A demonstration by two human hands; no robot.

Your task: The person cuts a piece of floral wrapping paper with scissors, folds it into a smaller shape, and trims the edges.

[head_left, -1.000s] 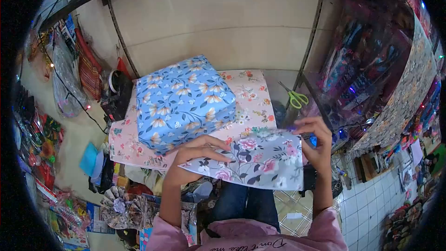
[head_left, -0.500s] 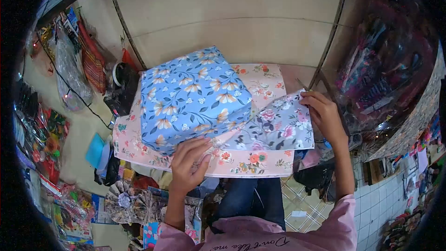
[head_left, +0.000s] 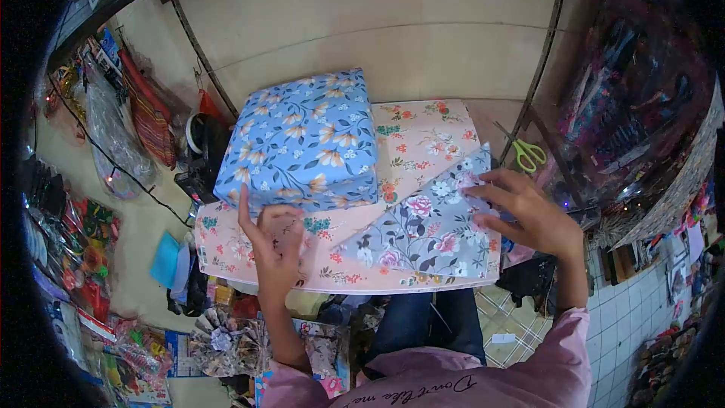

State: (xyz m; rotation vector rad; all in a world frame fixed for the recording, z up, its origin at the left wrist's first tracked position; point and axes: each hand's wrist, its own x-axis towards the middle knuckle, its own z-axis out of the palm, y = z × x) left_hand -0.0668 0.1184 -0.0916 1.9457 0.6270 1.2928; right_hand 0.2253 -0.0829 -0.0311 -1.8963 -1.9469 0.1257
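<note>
A box wrapped in blue floral paper [head_left: 302,136] sits at the left on sheets of pink floral paper [head_left: 340,257]. My left hand [head_left: 276,238] is at the box's front edge, with its index finger stretched up against the side and its other fingers bent, holding nothing. To the right of the box, a triangular piece of grey floral paper [head_left: 423,234] lies over the pink sheets. My right hand [head_left: 529,215] rests at its right side, with fingers apart and fingertips on the paper.
Scissors with yellow-green handles [head_left: 529,155] lie beyond my right hand. A black tape dispenser [head_left: 204,143] stands left of the box. Plastic-wrapped goods [head_left: 113,121] hang at the left, and a floral bundle [head_left: 223,340] is below the table edge.
The wrapped box has turned and shifted left, clear of the grey paper. My right hand has let go of the paper's raised corner, and the paper now lies lower. The scissors have come into view.
</note>
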